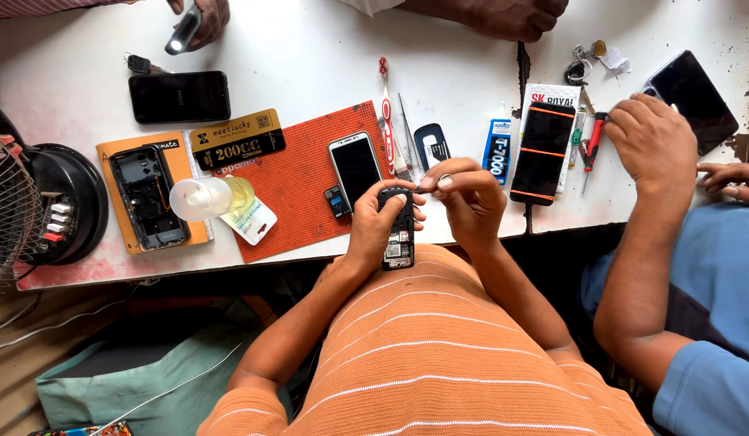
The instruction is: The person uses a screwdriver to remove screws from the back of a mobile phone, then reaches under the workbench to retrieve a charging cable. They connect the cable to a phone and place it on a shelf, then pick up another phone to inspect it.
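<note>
Hands meet at the lower centre of the frame, just above the orange striped shirt. The left hand (374,230) is wrapped around a small dark keypad phone (399,230), fingers curled over its side; the phone's long axis runs straight up and down the frame, top end away from the body. The right hand (469,198) sits just right of that top end, thumb and forefinger pressed together on a thin tool (424,190) — too small to tell its kind — whose tip points left at the phone's upper edge. So the phone lies left of and just below the right hand, touching the left.

Beyond, on the white surface (310,56), an orange mat (298,190) carries a smartphone (355,168), screen up. Further right, another person's hand (653,145) rests by a red-handled screwdriver (594,141).
</note>
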Demonstrator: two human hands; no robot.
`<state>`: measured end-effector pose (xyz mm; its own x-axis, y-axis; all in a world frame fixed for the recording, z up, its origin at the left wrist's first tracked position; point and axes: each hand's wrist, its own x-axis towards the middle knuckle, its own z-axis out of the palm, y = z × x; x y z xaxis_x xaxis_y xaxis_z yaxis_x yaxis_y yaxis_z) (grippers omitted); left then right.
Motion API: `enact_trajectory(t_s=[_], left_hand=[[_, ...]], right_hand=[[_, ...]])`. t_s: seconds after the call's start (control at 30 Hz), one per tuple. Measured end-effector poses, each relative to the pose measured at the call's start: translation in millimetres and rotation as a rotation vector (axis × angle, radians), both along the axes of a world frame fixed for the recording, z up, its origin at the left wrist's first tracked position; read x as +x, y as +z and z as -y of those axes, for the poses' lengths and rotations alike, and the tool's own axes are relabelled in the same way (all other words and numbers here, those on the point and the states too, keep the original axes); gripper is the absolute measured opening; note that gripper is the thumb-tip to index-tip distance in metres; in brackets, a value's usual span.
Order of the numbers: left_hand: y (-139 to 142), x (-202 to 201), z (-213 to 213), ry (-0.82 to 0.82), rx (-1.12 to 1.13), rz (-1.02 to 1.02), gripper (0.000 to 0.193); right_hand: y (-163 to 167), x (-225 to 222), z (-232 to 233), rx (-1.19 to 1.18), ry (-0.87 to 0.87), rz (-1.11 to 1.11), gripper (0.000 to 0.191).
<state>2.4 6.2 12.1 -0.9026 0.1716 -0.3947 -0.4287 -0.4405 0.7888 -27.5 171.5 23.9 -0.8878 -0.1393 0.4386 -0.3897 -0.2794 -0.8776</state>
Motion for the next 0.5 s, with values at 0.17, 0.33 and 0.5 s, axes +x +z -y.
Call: enact_trajectory(t_s=[0.17,0.33,0.5], left_hand=[[0.9,-0.7,0.7,0.003,0.010,-0.007,0.024],[1.7,-1.0,1.2,0.008,0.010,-0.017,0.024],[2.4,-2.2,1.2,0.007,0.012,-0.016,0.024]], right_hand=[[2.9,1.7,1.7,-0.008,0.056,0.044,0.024],[5.1,2.0,1.2,-0.049,0.040,0.062,0.013],[2.8,2.9,0.8,-0.084,0.018,0.031,0.023]])
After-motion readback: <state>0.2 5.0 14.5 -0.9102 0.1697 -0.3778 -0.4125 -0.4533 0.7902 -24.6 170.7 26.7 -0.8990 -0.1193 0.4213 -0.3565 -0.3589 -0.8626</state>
